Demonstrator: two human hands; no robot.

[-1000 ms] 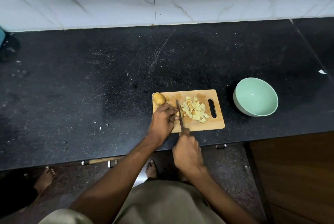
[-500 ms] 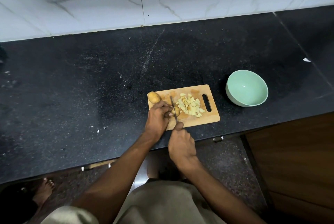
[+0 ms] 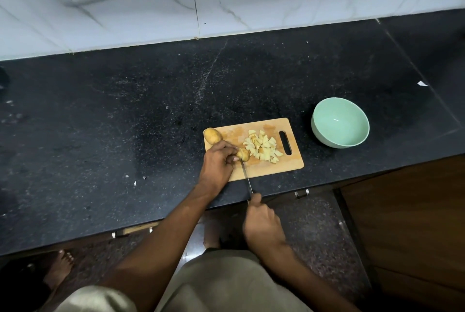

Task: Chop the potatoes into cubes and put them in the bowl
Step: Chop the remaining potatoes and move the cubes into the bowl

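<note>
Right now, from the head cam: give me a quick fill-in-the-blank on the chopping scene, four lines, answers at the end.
1. The mint-green bowl on the counter holds ____ potato cubes.
2. The right hand grips the ____ by its handle.
3. The left hand holds a potato piece on the wooden ____.
4. The pile of cubes lies between the held piece and the board's ____ slot.

Missing words: no; knife; cutting board; handle
</note>
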